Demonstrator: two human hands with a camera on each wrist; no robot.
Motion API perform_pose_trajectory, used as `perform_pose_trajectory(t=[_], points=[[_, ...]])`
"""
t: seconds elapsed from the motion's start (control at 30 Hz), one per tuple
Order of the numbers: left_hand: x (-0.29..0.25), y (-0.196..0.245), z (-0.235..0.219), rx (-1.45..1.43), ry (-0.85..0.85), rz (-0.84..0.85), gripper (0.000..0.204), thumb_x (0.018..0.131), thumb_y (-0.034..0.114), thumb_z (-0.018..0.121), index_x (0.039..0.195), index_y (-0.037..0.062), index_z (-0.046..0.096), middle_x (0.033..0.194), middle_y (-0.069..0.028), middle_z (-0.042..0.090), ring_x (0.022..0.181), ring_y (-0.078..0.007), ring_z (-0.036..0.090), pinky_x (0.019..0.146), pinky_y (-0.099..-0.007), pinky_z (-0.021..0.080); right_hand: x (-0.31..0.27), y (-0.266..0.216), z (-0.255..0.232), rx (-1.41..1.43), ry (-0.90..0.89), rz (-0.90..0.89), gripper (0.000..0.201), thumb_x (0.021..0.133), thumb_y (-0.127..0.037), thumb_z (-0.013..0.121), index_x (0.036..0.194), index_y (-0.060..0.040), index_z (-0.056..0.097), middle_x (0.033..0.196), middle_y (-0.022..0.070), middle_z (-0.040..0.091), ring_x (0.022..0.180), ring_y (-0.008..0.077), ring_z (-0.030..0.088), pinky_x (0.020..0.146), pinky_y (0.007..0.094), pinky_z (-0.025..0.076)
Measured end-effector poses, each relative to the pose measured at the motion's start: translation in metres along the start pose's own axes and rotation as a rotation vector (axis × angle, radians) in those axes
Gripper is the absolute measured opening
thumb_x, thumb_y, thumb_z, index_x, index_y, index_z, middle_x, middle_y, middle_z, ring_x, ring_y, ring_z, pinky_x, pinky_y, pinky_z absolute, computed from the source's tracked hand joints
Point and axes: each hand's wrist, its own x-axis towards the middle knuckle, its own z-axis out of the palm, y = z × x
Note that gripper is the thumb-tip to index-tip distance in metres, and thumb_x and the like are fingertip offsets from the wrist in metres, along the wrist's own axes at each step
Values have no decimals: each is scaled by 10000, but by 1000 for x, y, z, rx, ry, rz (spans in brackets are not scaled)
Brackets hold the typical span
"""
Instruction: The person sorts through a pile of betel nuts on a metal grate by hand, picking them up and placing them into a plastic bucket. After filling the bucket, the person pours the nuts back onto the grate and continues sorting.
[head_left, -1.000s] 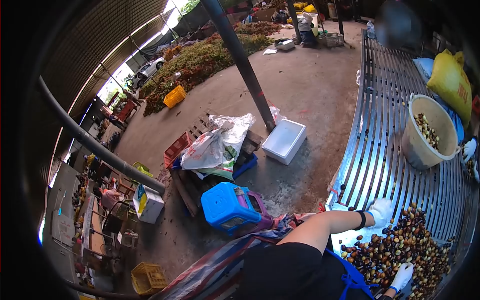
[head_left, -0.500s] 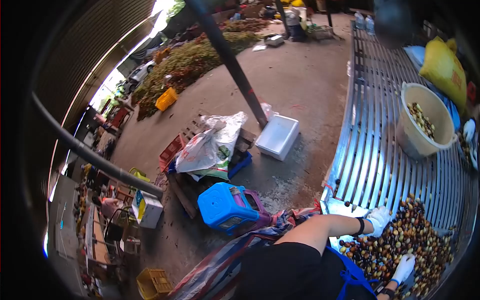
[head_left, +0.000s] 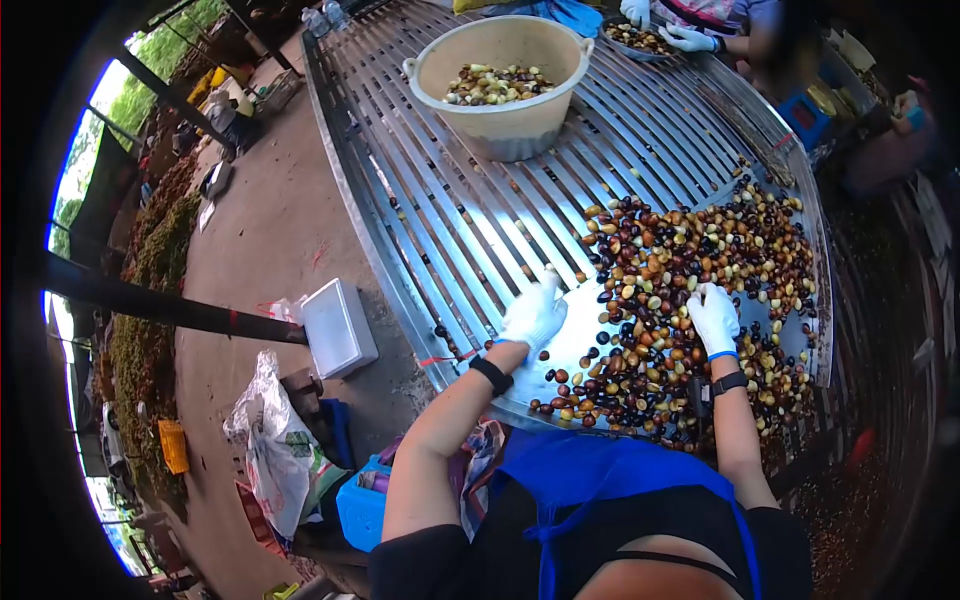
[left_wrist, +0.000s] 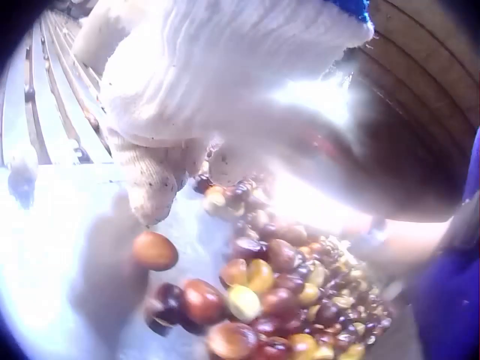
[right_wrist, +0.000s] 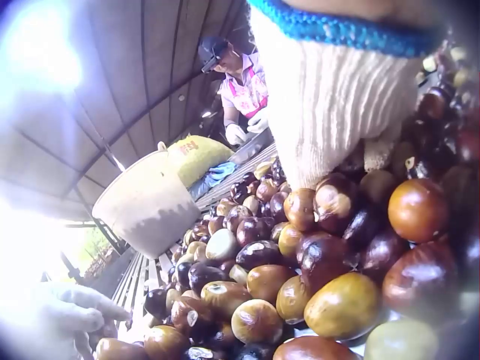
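Observation:
Both hands wear white knitted gloves. My left hand point(head_left: 535, 312) is at the left edge of a heap of glossy brown, dark and yellow nut-like seeds point(head_left: 640, 345), over bare metal sheet. In the left wrist view its gloved fingers point(left_wrist: 154, 191) bend downward, with the tips close to a single brown seed point(left_wrist: 155, 250). My right hand point(head_left: 713, 315) reaches into the middle of the heap. Its fingers point(right_wrist: 304, 161) point down with the tips among the seeds, touching a tan-brown one point(right_wrist: 300, 208).
A slatted metal table point(head_left: 440, 200) carries the heap. Farther back stands a cream tub point(head_left: 500, 120) part filled with seeds. Across the table another person's gloved hands point(head_left: 690, 38) are at a shallow pan point(head_left: 640, 50). A white foam box point(head_left: 338, 328) is on the floor at left.
The head view has swung to the right, so the heap and both hands now sit nearer its middle. The other person has come into view. Both hands stay at the heap.

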Motion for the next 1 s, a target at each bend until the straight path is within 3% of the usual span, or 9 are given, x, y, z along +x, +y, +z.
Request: perform_pose_trajectory(t=[0.07, 0.2, 0.47, 0.63, 0.73, 0.77, 0.8, 0.9, 1.0], points=[[25, -5, -20, -16, -20, -75, 483, 936, 321, 520, 1320, 34, 464, 1123, -288, 673, 1034, -454, 669, 907, -524, 523, -2, -2, -3, 18, -19, 6, 322, 903, -319, 585, 1104, -89, 685, 1138, 170, 670, 1056, 368, 646, 911, 461, 509], [62, -4, -25, 121, -68, -70, 407, 904, 335, 555, 1156, 33, 657, 1141, -262, 689, 1077, -416, 675, 930, -501, 529, -1, 5, 7, 38, 47, -25, 283, 892, -316, 601, 1055, -103, 694, 1099, 172, 658, 987, 383, 665, 846, 477, 533], [80, -6, -23, 262, -97, 10, 330, 877, 304, 598, 1082, 80, 726, 1072, -202, 719, 1005, -393, 696, 864, -540, 545, 1, 6, 8, 28, 40, -30, 291, 895, -326, 599, 1079, -118, 682, 1094, 180, 656, 962, 392, 670, 830, 489, 534], [53, -5, -19, -3, -163, 19, 429, 794, 413, 642, 1057, 84, 721, 1013, -205, 727, 994, -375, 694, 875, -424, 545, 5, 11, 16, 8, 70, -33, 284, 892, -316, 604, 1075, -112, 680, 1086, 176, 655, 951, 389, 670, 823, 486, 532], [30, -12, -39, -602, -553, 55, 472, 852, 376, 713, 1220, 81, 684, 818, -52, 689, 638, -130, 637, 559, -295, 533, 2, 7, 11, 17, 58, -29, 286, 895, -319, 601, 1076, -112, 681, 1088, 174, 654, 953, 385, 670, 824, 482, 533], [24, -7, -52, -546, -660, 155, 493, 923, 359, 706, 1325, 87, 617, 888, -23, 707, 536, -50, 591, 462, -198, 464, 2, 5, 9, 7, 48, -23, 291, 898, -324, 600, 1081, -113, 681, 1095, 171, 653, 958, 384, 670, 828, 480, 533], [23, -11, -55, -612, -709, 178, 466, 929, 307, 693, 1324, 72, 617, 906, -35, 710, 564, -67, 609, 499, -213, 492, 3, 4, 8, 1, 36, -3, 295, 901, -327, 596, 1086, -113, 681, 1103, 168, 653, 960, 384, 670, 835, 480, 534], [34, -39, -75, -511, -483, 104, 445, 937, 280, 641, 1329, 73, 616, 987, -64, 731, 695, -106, 668, 606, -250, 548, 5, 5, 10, -12, 35, 3, 289, 908, -322, 588, 1087, -117, 684, 1106, 163, 657, 964, 383, 670, 843, 479, 536], [58, -88, -87, 340, 78, -60, 412, 919, 267, 504, 1252, 66, 640, 1105, -220, 709, 927, -388, 710, 870, -464, 552, 0, -4, 3, 13, 46, 22, 266, 894, -293, 610, 1041, -79, 671, 1063, 157, 670, 981, 374, 657, 852, 462, 524]])
